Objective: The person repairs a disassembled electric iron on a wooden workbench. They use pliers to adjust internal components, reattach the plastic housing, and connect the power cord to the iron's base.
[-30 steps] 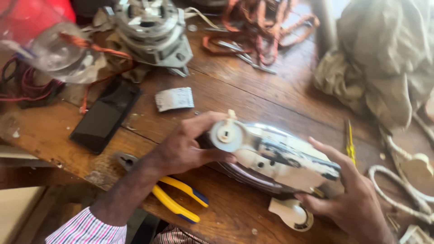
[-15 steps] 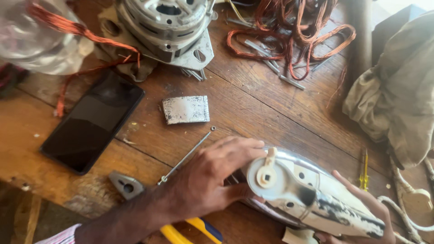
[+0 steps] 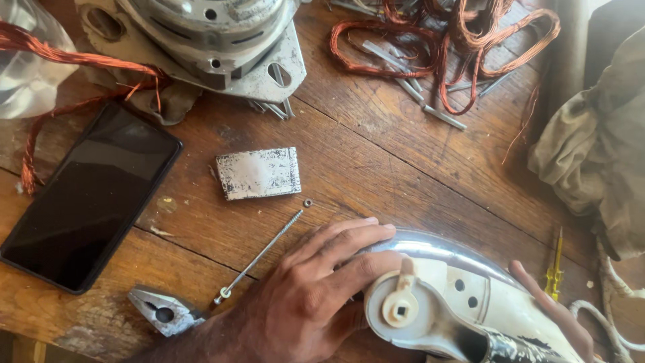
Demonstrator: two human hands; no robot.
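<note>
Tabletop [image 3: 403, 161]: worn brown wood, crowded with parts.
Motor housing [image 3: 208, 40]: grey metal, at the far edge, copper wire coils [image 3: 443, 40] beside it.
Appliance body [image 3: 470, 302]: chrome and white, at the near edge; since 1 s ago it has slid lower in view.
Phone [image 3: 87, 195]: black, near the left edge.
Left hand [image 3: 316, 296]: fingers spread, pressing the appliance body.
Right hand [image 3: 551, 309]: only fingers show along its far side; grip cannot be told.
Metal plate [image 3: 259, 173]: mid-tabletop, with 1 thin rod [image 3: 259, 255] just below.
</note>
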